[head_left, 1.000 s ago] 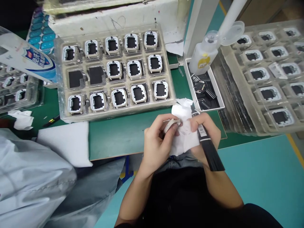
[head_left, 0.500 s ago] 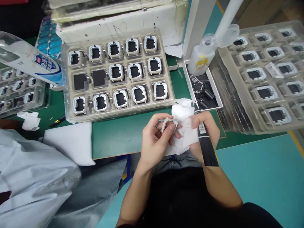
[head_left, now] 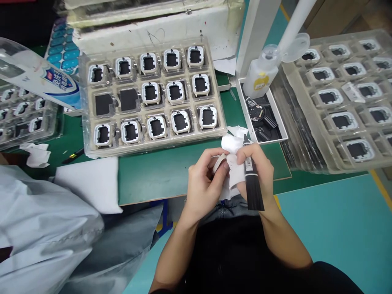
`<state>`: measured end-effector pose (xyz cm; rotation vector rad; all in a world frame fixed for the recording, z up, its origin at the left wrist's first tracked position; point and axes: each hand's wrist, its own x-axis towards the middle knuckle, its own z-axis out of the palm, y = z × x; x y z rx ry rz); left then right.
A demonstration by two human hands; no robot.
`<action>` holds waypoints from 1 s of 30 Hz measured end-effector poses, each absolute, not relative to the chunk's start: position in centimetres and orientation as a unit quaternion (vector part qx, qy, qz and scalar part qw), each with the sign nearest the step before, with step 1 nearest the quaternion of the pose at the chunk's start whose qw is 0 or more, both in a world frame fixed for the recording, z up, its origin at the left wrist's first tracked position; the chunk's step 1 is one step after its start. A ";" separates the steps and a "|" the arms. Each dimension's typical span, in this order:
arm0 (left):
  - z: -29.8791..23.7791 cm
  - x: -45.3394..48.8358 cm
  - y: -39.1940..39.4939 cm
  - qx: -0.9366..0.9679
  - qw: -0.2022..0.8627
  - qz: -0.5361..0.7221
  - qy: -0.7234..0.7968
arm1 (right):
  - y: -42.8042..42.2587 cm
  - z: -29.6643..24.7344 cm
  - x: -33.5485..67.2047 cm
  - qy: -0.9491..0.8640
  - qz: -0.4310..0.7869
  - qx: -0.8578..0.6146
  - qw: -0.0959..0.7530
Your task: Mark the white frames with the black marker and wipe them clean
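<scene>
Between the thumb and fingers of my left hand point(head_left: 203, 183) is a small pale watch case point(head_left: 219, 162), turned nearly edge-on. Close beside it, my right hand point(head_left: 259, 167) grips a black marker-like pen point(head_left: 253, 183) with a label and a white ring. The same hand pinches a white wipe point(head_left: 235, 170), which meets the right side of the watch case. More crumpled white paper point(head_left: 232, 143) lies behind and below the fingers. Ahead of my hands, a plastic tray point(head_left: 171, 143) carries rows of similar watch cases, with two bare pockets in its middle row.
Stacked trays of cases point(head_left: 324, 157) stand on the right. A white box point(head_left: 283, 136) holds black parts, with a clear flip-top bottle point(head_left: 260, 75) at it. At left are a tilted large bottle point(head_left: 39, 75), a folded white cloth point(head_left: 88, 183) and a neighbour's pale sleeve point(head_left: 39, 228).
My right hand has moved left with the pen and wipe, bringing the wipe against the watch case. My left hand has turned the case more edge-on.
</scene>
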<state>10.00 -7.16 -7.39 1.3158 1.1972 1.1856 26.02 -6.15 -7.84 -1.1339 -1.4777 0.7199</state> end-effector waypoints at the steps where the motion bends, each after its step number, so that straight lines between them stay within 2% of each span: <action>1: -7.4 10.0 -7.2 0.545 0.473 0.484 0.495 | -6.1 -7.8 26.0 -0.625 0.299 -0.482 0.536; 7: -7.2 9.9 -7.2 0.582 0.429 0.479 0.498 | -5.9 -7.6 26.0 -0.611 0.319 -0.480 0.543; 14: -7.0 10.0 -7.0 0.521 0.522 0.485 0.470 | -5.5 -6.7 26.0 -0.568 0.345 -0.460 0.588; 20: -6.8 10.1 -6.7 0.469 0.575 0.495 0.452 | -5.4 -6.3 25.8 -0.548 0.380 -0.461 0.586; 23: -6.7 10.0 -6.6 0.460 0.584 0.502 0.441 | -5.4 -6.4 25.8 -0.543 0.403 -0.441 0.590; 30: -7.0 10.2 -6.8 0.485 0.553 0.490 0.468 | -6.0 -6.9 25.6 -0.557 0.365 -0.479 0.572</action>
